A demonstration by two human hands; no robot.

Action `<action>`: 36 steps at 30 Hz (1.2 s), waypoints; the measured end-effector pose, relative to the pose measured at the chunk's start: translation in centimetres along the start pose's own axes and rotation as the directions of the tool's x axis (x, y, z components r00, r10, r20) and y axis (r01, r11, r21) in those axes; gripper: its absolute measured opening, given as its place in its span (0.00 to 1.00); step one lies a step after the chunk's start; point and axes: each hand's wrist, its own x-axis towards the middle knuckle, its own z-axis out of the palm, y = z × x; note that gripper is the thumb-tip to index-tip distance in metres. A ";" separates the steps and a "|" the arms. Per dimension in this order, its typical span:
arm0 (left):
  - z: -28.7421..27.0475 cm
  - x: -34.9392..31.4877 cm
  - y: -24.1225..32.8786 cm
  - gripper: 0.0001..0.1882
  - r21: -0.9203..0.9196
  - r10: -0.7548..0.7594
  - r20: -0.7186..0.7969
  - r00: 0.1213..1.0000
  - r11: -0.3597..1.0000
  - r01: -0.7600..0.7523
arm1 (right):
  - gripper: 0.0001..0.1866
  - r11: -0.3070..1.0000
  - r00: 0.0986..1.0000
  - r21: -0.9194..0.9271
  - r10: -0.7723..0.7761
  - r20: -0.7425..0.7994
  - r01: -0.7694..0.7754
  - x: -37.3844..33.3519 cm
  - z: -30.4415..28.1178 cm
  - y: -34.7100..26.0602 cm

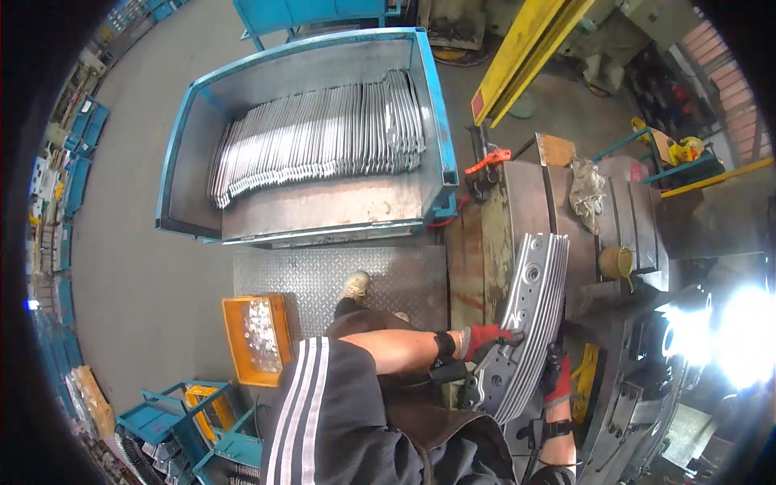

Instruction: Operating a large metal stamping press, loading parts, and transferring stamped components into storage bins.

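Observation:
A stack of curved, stamped metal plates (pixel 529 315) with round holes stands in front of me, at the edge of the machine bed. My left hand (pixel 488 339), in a red and dark glove, is closed on the stack's left side, with fingertips over the face of the nearest plate. At the stack's right side, my right hand (pixel 556 380), gloved in red and black, is closed around the edge of the plates. Its fingers are partly hidden behind them.
A blue-framed metal bin (pixel 323 236) holds a long row of similar plates at the far left. An orange crate (pixel 281 323) with small pieces sits on the floor. A yellow post (pixel 521 61) rises behind the machine bed (pixel 525 194). A cup (pixel 616 263) and a rag (pixel 588 194) lie on the bed.

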 end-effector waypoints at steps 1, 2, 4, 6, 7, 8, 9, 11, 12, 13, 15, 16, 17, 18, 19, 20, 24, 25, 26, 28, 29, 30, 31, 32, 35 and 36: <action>-0.3 -0.3 0.2 0.20 -0.003 0.032 0.029 0.999 0.999 -0.032 | 0.24 0.999 0.999 -0.043 0.004 -0.036 -0.006 0.2 0.2 -0.2; -1.0 -0.5 0.0 0.19 -0.012 0.070 0.046 0.996 0.998 -0.069 | 0.25 0.964 0.979 0.199 0.192 -0.063 -0.176 0.3 2.1 -4.6; -1.8 -1.1 0.3 0.17 -0.033 0.115 0.085 0.990 0.993 -0.113 | 0.22 0.897 0.948 0.354 0.309 -0.078 -0.263 0.0 4.9 -10.6; -2.6 -2.1 1.2 0.16 -0.071 0.142 0.104 0.984 0.988 -0.135 | 0.24 0.932 0.940 0.212 0.322 -0.110 -0.294 0.5 4.3 -9.0; -3.4 -2.7 1.3 0.15 -0.092 0.160 0.102 0.982 0.984 -0.150 | 0.26 0.929 0.929 0.202 0.342 -0.140 -0.311 1.1 5.6 -9.9; -5.3 -2.3 0.6 0.19 0.197 0.404 0.292 0.867 0.862 -0.468 | 0.28 0.924 0.916 0.188 0.364 -0.168 -0.333 1.3 6.7 -10.9; -7.3 -2.2 0.2 0.23 0.355 0.603 0.451 0.658 0.555 -0.752 | 0.28 0.957 0.931 0.081 0.290 -0.220 -0.279 1.4 7.6 -12.7; -9.4 -5.4 2.2 0.24 0.428 0.661 0.503 0.557 0.370 -0.825 | 0.30 0.973 0.961 -0.148 0.137 -0.241 -0.175 1.9 9.7 -14.1; -11.5 -6.3 3.0 0.24 0.475 0.702 0.539 0.465 0.203 -0.857 | 0.31 0.955 0.975 -0.271 0.062 -0.215 -0.121 2.6 10.6 -14.5; -13.6 -5.6 2.3 0.27 0.547 0.695 0.518 0.498 0.179 -0.818 | 0.34 0.954 0.973 -0.255 0.108 -0.203 -0.159 4.2 11.4 -14.7; -18.5 -4.4 0.7 0.32 0.665 0.670 0.436 0.601 0.210 -0.717 | 0.41 0.945 0.924 -0.024 0.313 -0.221 -0.326 7.6 14.4 -15.0; -21.6 -4.1 0.2 0.34 0.710 0.658 0.360 0.662 0.267 -0.652 | 0.43 0.924 0.927 -0.163 0.308 -0.214 -0.345 9.6 16.2 -15.5; -25.4 -4.0 0.2 0.34 0.717 0.707 0.399 0.583 0.156 -0.679 | 0.44 0.915 0.934 -0.230 0.285 -0.213 -0.332 11.1 18.1 -15.1; -27.9 -5.0 1.3 0.33 0.737 0.746 0.396 0.536 0.091 -0.670 | 0.45 0.901 0.946 -0.307 0.252 -0.205 -0.306 12.9 20.0 -14.8; -29.4 -6.2 2.5 0.32 0.751 0.783 0.392 0.483 0.031 -0.660 | 0.45 0.917 0.964 -0.316 0.194 -0.184 -0.245 14.5 22.1 -14.9; -31.1 -7.4 3.9 0.30 0.764 0.814 0.390 0.430 -0.026 -0.644 | 0.45 0.941 0.977 -0.278 0.157 -0.144 -0.192 16.4 24.5 -14.9; -32.4 -15.3 12.8 0.27 0.641 0.782 -0.036 0.623 0.496 -0.586 | 0.40 0.991 0.990 0.049 0.121 0.074 -0.125 22.4 35.0 -24.4; -33.8 -17.0 14.6 0.26 0.678 0.808 -0.072 0.585 0.470 -0.565 | 0.38 0.976 0.979 0.158 0.125 0.161 -0.150 24.4 37.6 -26.7; -35.0 -18.5 15.9 0.26 0.709 0.821 -0.101 0.562 0.456 -0.538 | 0.38 0.994 0.987 0.016 0.101 0.123 -0.104 25.7 39.9 -26.7; -37.9 -21.0 18.4 0.24 0.756 0.840 -0.174 0.515 0.449 -0.477 | 0.41 0.988 0.974 -0.108 0.128 0.186 -0.109 29.6 44.6 -27.1; -39.6 -22.2 20.2 0.23 0.806 0.871 -0.164 0.464 0.389 -0.445 | 0.41 0.961 0.993 -0.273 0.063 0.101 -0.033 30.8 46.8 -29.6; -41.3 -23.1 21.5 0.23 0.882 0.913 -0.100 0.396 0.266 -0.390 | 0.41 0.959 0.982 -0.281 0.078 0.174 -0.027 32.6 48.0 -30.8; -42.5 -23.3 23.6 0.22 0.932 0.935 -0.005 0.354 0.133 -0.337 | 0.41 0.957 0.988 -0.290 0.075 0.136 -0.033 34.5 49.9 -26.8; -44.8 -23.0 24.6 0.21 0.950 0.943 0.013 0.331 0.092 -0.300 | 0.41 0.959 0.969 -0.270 0.140 0.204 -0.082 36.0 50.2 -31.9; -50.8 -21.3 27.7 0.14 0.529 0.789 -0.292 0.541 0.604 -0.596 | 0.40 0.963 0.963 -0.250 0.159 0.218 -0.102 40.1 53.1 -33.5; -51.6 -20.8 29.9 0.13 0.138 0.629 -0.404 0.664 0.760 -0.636 | 0.40 0.973 0.971 -0.196 0.155 0.181 -0.119 41.7 54.2 -33.2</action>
